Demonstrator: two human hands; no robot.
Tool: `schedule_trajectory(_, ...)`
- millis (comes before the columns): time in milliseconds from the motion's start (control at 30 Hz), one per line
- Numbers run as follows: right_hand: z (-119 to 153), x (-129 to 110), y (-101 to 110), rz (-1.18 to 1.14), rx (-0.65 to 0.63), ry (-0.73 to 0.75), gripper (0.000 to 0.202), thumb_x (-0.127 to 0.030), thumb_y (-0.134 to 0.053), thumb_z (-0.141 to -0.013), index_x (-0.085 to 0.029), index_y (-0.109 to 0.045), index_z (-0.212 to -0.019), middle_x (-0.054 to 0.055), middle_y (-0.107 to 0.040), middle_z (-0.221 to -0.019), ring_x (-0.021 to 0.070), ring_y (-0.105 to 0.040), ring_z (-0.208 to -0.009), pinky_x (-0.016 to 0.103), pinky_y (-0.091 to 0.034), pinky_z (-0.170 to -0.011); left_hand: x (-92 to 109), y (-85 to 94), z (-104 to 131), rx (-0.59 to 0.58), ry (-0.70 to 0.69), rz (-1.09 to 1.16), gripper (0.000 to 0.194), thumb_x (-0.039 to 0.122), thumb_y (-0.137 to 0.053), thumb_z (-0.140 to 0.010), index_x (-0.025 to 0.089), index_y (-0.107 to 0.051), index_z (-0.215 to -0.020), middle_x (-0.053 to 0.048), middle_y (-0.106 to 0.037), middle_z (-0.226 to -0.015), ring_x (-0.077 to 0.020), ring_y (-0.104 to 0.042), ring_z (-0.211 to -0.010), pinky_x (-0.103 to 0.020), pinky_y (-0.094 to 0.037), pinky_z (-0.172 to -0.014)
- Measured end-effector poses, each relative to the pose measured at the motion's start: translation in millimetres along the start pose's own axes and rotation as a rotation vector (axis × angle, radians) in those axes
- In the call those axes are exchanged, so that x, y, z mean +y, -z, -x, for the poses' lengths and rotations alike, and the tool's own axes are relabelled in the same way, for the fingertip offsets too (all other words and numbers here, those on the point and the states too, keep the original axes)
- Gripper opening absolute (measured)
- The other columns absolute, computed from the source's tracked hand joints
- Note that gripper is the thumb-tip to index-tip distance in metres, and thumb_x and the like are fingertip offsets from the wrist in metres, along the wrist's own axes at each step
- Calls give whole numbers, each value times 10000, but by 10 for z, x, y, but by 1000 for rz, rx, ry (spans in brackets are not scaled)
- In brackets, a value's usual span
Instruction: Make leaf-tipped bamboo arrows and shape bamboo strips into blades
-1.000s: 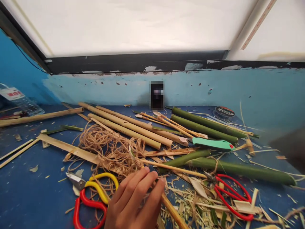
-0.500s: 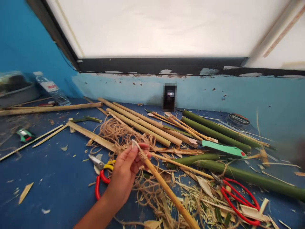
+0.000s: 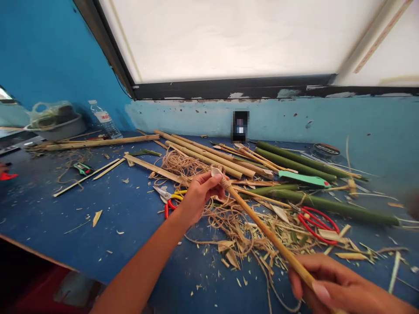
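Observation:
A slim bamboo stick (image 3: 262, 220) slants across the middle, its far end wrapped with twine (image 3: 225, 182) and tipped by a pale pointed piece (image 3: 216, 172). My left hand (image 3: 199, 194) pinches it at that tip, thumb on top. Lower down, at the bottom right, my right hand (image 3: 340, 281) is closed round the shaft, thumb along it. Beyond and below the left hand lies a tangle of brown twine (image 3: 183, 163). Red-and-yellow-handled pruning shears (image 3: 168, 198) rest just left of that hand. Red-handled scissors (image 3: 317, 222) lie above the right hand among bamboo shavings (image 3: 271, 235).
Dry bamboo poles (image 3: 209, 157) and green bamboo lengths (image 3: 297, 163) lie toward the wall. A mint-green handled tool (image 3: 304, 179) rests by the green ones. Further left are a water bottle (image 3: 106, 120), a grey basin (image 3: 59, 129) and a green-black cutter (image 3: 83, 168). Part of another person's hand (image 3: 4, 169) shows at the left edge.
My right hand has come into view, gripping the stick's lower part. The view has shifted, showing more of the table's left and front. My left hand still pinches the wrapped end.

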State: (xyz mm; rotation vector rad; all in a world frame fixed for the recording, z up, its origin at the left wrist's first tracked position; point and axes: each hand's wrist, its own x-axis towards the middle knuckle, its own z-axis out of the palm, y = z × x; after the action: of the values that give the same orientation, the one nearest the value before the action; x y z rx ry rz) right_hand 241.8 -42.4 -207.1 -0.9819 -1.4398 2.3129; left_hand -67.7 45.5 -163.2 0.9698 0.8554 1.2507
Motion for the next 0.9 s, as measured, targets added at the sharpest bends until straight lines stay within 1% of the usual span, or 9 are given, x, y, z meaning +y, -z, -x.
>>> schedule_trajectory(67,-10,-27,13,-77,-17,66,402,-552,-592,-938,-168,-655,-1039,-43,-494,-504,60,-387,-414,183,-302,-459,-1,5,-5,-30,16,-11,294,391,-747,-838,102,-742,-897,-35,-667,-736,-91,-620,-590,-190,-511,-559)
schedule_trajectory(167,-67,-31,20,-132,-24,150,344,-490,-597,-947,-155,-653,-1003,-41,-509,-519,54,-388,-398,180,-310,-440,-51,21,-32,-56,19,-13,370,466,-698,-870,114,-737,-979,-37,-671,-774,-103,-633,-597,-205,-519,-553)
schedule_trajectory(233,-108,-14,4,-118,-17,169,319,-465,-608,-948,-152,-652,-990,-40,-513,-540,51,-401,-416,173,-317,-441,-105,30,-57,-62,6,-3,436,535,-653,-884,135,-726,-1043,-33,-675,-803,-113,-645,-600,-220,-531,-551)
schedule_trajectory(300,-133,0,-30,-68,1,164,322,-468,-637,-934,-151,-650,-990,-45,-508,-551,47,-399,-436,164,-312,-446,-151,30,-75,-81,8,5,463,544,-664,-871,130,-720,-1071,-42,-685,-816,-127,-660,-611,-231,-541,-554)
schedule_trajectory(400,-135,-17,-105,-6,59,143,351,-495,-663,-915,-156,-649,-1004,-51,-498,-576,47,-401,-464,157,-305,-445,-176,2,-67,-118,34,32,424,464,-694,-862,103,-721,-1082,-59,-696,-798,-130,-664,-618,-227,-550,-571)
schedule_trajectory(533,-126,-97,-193,43,125,173,369,-504,-668,-913,-155,-653,-1031,-56,-487,-587,51,-415,-492,155,-298,-450,-158,-51,-19,-132,56,114,345,363,-605,-931,87,-728,-1098,-89,-734,-881,-104,-675,-671,-182,-570,-624)
schedule_trajectory(700,-156,-158,-243,103,112,193,406,-524,-697,-885,-135,-656,-996,-26,-541,-661,68,-473,-582,165,-339,-514,-143,-58,-5,-135,66,185,296,219,-573,-944,69,-721,-1152,-107,-760,-1023,-102,-725,-763,-155,-604,-703)
schedule_trajectory(833,-153,-168,-303,110,65,203,427,-556,-661,-899,-137,-647,-980,-15,-557,-670,66,-462,-566,161,-316,-483,-136,-56,2,-163,28,213,264,182,-694,-874,96,-728,-1122,-65,-755,-960,-69,-698,-694,-127,-586,-652)
schedule_trajectory(900,-143,-168,-329,64,53,183,437,-568,-619,-916,-138,-657,-982,-8,-563,-668,60,-442,-526,153,-290,-435,-136,-63,15,-189,20,222,284,184,-744,-840,96,-731,-1109,-63,-749,-945,-80,-705,-737,-139,-591,-688)
